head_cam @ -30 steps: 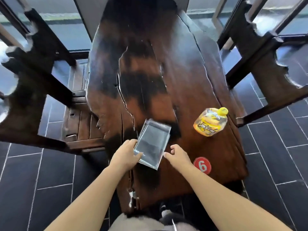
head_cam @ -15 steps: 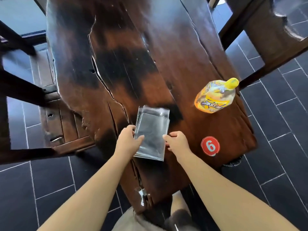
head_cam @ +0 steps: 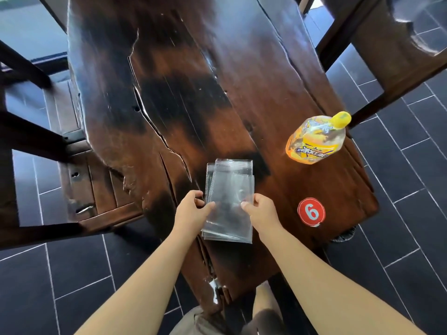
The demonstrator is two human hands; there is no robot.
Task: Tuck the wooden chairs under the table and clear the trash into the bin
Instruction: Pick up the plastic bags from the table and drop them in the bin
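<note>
A stack of clear plastic bags (head_cam: 229, 187) lies near the front end of the dark wooden table (head_cam: 193, 81). My left hand (head_cam: 191, 210) pinches the stack's left edge and my right hand (head_cam: 262, 211) pinches its right edge. An empty yellow-capped plastic bottle (head_cam: 314, 139) lies on its side near the table's right edge. One wooden chair (head_cam: 79, 184) stands at the left with its seat partly under the table. A second wooden chair (head_cam: 387, 52) stands at the back right, apart from the table. No bin is in view.
A round red sticker with the number 6 (head_cam: 311, 212) sits on the table's front right corner. Dark tiled floor (head_cam: 399, 213) surrounds the table. My legs show below the table's near end.
The view has tilted down and closer to the table. Both hands have closed in on the bag stack's edges, and the stack has turned from tilted to nearly straight.
</note>
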